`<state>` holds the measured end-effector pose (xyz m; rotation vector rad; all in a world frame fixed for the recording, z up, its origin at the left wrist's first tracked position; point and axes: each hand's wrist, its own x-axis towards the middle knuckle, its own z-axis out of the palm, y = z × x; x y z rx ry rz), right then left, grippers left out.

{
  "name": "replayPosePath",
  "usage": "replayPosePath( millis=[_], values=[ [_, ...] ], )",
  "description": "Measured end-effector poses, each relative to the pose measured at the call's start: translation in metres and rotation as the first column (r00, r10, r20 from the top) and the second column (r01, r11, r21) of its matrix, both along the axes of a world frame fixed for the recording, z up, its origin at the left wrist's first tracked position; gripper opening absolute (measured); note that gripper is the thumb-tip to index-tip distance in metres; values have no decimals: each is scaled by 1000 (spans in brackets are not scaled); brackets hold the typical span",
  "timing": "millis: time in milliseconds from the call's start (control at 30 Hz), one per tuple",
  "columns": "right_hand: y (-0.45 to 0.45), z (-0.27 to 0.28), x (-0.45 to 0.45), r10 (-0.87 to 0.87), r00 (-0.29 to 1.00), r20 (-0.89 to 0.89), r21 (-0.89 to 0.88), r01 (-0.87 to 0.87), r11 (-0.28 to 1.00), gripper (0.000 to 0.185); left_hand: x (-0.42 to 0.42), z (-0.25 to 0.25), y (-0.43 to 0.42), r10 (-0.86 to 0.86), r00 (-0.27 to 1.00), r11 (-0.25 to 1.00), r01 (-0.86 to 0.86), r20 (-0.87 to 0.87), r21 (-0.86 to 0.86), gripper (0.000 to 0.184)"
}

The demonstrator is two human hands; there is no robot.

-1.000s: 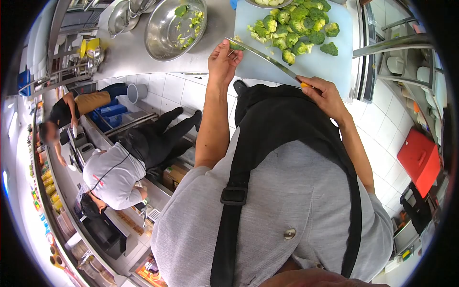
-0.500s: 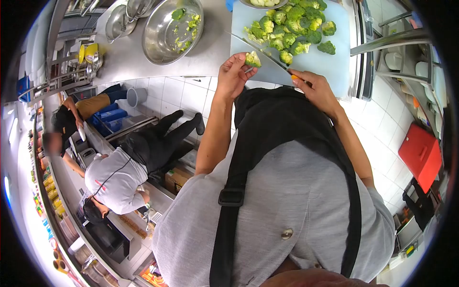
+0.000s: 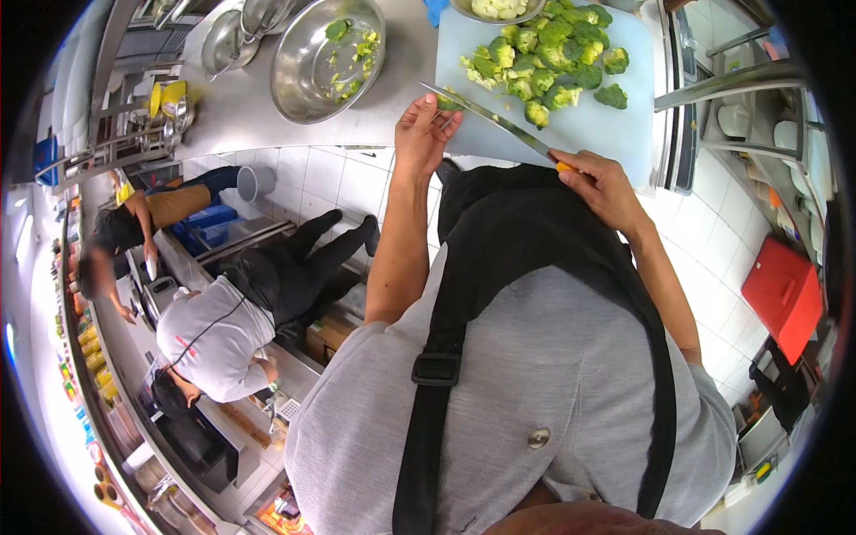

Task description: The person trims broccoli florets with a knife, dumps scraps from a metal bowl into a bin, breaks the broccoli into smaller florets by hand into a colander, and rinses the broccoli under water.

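Note:
My left hand (image 3: 423,135) is closed on a broccoli floret (image 3: 448,103), which shows only partly behind the blade. In my right hand (image 3: 604,185) is a knife (image 3: 499,122) with an orange-yellow handle. Its long blade points up and left, with the tip end lying across the floret by my left fingertips. Beyond the blade, a heap of cut broccoli florets (image 3: 557,49) lies on the pale blue cutting board (image 3: 580,134).
A large steel bowl (image 3: 283,89) with a few broccoli pieces stands left of the board. A bowl of pale pieces (image 3: 499,7) sits at the far edge. Two people work at the left counter, one in a grey shirt (image 3: 214,334). A metal rack (image 3: 758,85) stands at right.
The knife has swung left, and its tip end now crosses the floret. My left hand has shifted slightly left and tilted the floret; my right hand has moved slightly right and down.

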<state>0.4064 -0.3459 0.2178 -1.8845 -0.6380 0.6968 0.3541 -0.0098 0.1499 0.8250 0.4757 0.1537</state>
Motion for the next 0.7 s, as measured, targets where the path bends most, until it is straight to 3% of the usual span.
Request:
replayPosePath(
  millis=[100, 200, 333, 533, 700],
  values=[
    [8, 0, 3, 19, 999, 42, -82, -16, 997, 35, -3, -2, -3, -55, 998, 998, 56, -4, 21, 19],
    [20, -16, 6, -43, 998, 46, -43, 45, 998, 36, -13, 13, -18, -139, 990, 990, 139, -13, 19, 20],
    [26, -8, 9, -24, 997, -69, -63, 20, 998, 37, -16, 43, -28, -139, 990, 990, 139, 38, 7, 16],
    [30, -10, 9, 28, 1000, 6, -74, -27, 997, 37, 21, 66, -24, -176, 967, 948, 117, 182, 296, 15],
    [27, -23, 6, 28, 997, 72, -22, -26, 999, 36, 60, 90, -53, -322, 936, 792, 182, 145, 583, 19]
  ],
)
